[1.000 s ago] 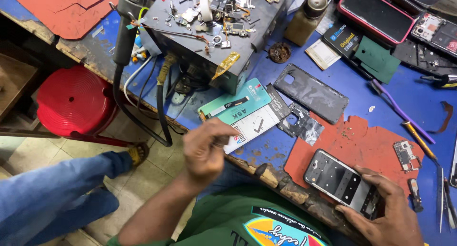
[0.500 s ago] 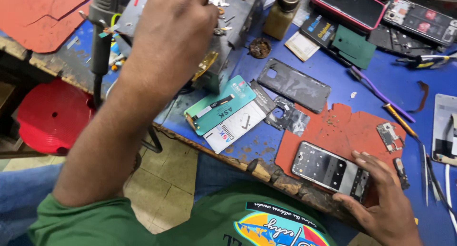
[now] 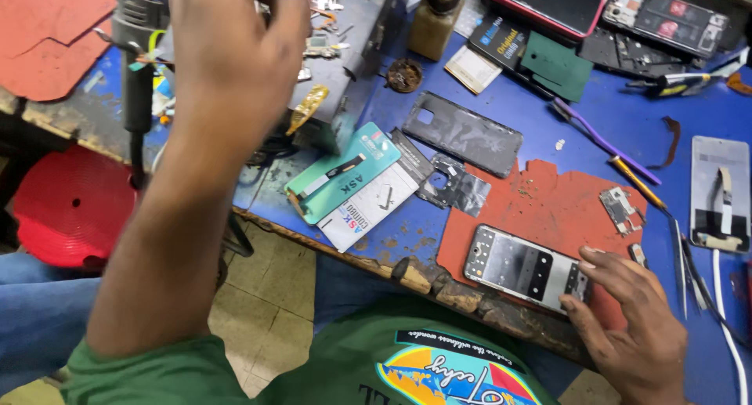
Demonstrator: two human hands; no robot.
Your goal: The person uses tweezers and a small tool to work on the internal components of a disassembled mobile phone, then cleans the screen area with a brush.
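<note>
The opened phone [image 3: 525,269] lies flat on the red mat [image 3: 548,209] near the front edge of the blue bench [image 3: 627,107], in the same spot as half a second ago. Its long axis runs left to right, tilted slightly down to the right. The right hand [image 3: 630,327] rests its spread fingers [image 3: 607,262] on the phone's right end. The left hand [image 3: 235,52] has risen higher over the grey box [image 3: 345,68]; whether its fingers are pinching anything cannot be told.
</note>
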